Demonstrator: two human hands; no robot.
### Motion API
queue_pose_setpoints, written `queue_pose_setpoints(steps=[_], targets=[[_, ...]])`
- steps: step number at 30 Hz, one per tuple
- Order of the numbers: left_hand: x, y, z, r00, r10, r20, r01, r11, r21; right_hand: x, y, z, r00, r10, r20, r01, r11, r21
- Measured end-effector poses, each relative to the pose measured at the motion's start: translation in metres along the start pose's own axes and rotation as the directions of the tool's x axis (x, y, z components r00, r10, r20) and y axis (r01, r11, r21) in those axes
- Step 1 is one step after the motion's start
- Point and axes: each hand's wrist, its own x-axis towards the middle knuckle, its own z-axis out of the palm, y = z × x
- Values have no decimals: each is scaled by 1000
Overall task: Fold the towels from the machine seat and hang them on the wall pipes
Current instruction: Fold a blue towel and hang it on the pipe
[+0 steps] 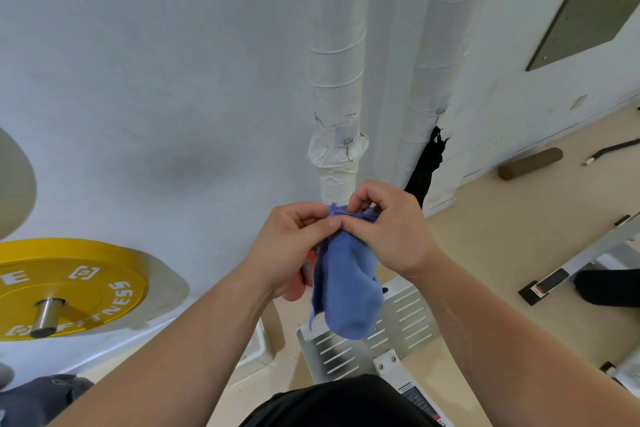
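Observation:
A small blue towel [349,284] hangs folded in front of me, its top edge bunched between both hands. My left hand [294,246] pinches that edge from the left with thumb and fingers. My right hand [388,229] pinches the same edge from the right, fingers curled over it. Two white wrapped wall pipes [337,80] rise straight ahead just beyond the hands, the second pipe [427,97] to the right of the first. A black cloth [424,166] hangs by the right pipe. The machine seat is not visible.
A yellow weight plate [65,288] on a steel bar sits at the left. A slotted white metal footplate [374,333] lies below the towel. A brown foam roller [530,163] and a black bar [613,147] lie on the beige floor at right. An orange object [298,284] shows behind my left hand.

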Motion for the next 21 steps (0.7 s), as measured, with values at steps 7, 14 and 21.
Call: queue_pose_setpoints(steps=[7, 14, 21], targets=[[6, 3, -10, 991, 54, -126, -47, 997, 59, 0, 26, -13, 985, -48, 167, 87, 967, -238], [15, 14, -27, 984, 97, -152, -87, 994, 72, -3, 56, -20, 967, -28, 254, 182, 775, -606], [32, 21, -53, 971, 133, -197, -77, 960, 268, 20, 7, -43, 963, -91, 255, 178, 923, -341]])
